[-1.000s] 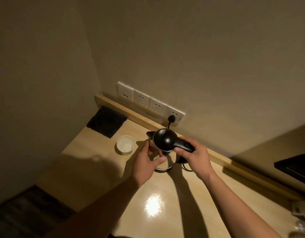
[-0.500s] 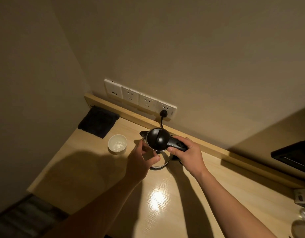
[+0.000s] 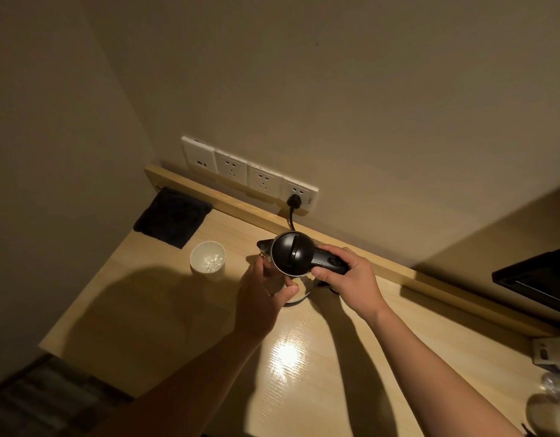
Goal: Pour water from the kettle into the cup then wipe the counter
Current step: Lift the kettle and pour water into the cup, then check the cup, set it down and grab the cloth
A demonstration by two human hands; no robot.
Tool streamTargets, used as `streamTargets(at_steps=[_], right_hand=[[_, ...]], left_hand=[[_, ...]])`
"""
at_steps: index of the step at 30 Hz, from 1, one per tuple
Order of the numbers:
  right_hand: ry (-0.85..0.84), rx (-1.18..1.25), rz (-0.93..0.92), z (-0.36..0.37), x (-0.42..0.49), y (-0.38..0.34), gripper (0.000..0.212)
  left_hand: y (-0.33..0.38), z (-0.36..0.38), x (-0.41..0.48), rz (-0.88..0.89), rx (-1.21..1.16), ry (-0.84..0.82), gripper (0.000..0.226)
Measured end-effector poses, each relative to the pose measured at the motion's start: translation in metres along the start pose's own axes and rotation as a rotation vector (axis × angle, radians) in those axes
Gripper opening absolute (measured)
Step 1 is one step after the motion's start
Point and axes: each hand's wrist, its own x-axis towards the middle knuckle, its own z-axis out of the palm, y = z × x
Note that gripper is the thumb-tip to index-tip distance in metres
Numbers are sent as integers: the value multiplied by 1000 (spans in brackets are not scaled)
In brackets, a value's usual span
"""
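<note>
A steel kettle (image 3: pixel 292 253) with a black lid stands on the wooden counter (image 3: pixel 165 310), its spout pointing left. My right hand (image 3: pixel 348 282) is closed around its black handle. My left hand (image 3: pixel 262 294) cups the kettle's body on the left side. A small white cup (image 3: pixel 207 257) sits upright on the counter, left of the kettle and apart from it. Behind the cup, in the back left corner, a dark folded cloth (image 3: pixel 173 217) lies flat.
A row of wall sockets (image 3: pixel 250 176) runs above the counter's back ledge, with the kettle's black plug (image 3: pixel 294 201) in the rightmost one. A dark object (image 3: pixel 534 279) juts in at the right edge. A glass (image 3: pixel 556 386) and a small packet (image 3: pixel 549 354) sit at the lower right.
Both hands stay on the kettle in the same grip. The view has shifted slightly, so the whole scene sits a little lower and to the left than a second ago.
</note>
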Motion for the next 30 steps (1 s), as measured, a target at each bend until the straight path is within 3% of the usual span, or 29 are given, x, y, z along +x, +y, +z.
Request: streamTargets(at_steps=[7, 11, 14, 16, 18, 24, 30], right_hand=[[-19, -3, 13, -5, -5, -1, 47], [-9, -254, 23, -5, -11, -11, 59], [80, -485, 3, -1, -14, -28, 72], [177, -539, -103, 10, -17, -47, 65], [192, -550, -232, 28, -21, -66, 57], [-114, -621, -378, 110, -30, -94, 52], [-235, -680, -78, 180, -1, -59, 71]], left_hand=[[0, 3, -3, 52, 32, 24, 48], [-6, -9, -2, 104, 40, -32, 49], [-13, -31, -2, 147, 62, -46, 71], [-21, -52, 2, 146, 102, -72, 89], [-28, -80, 8, 126, 159, -86, 93], [-47, -168, 31, 190, 327, -156, 100], [-70, -197, 64, 203, 485, -266, 91]])
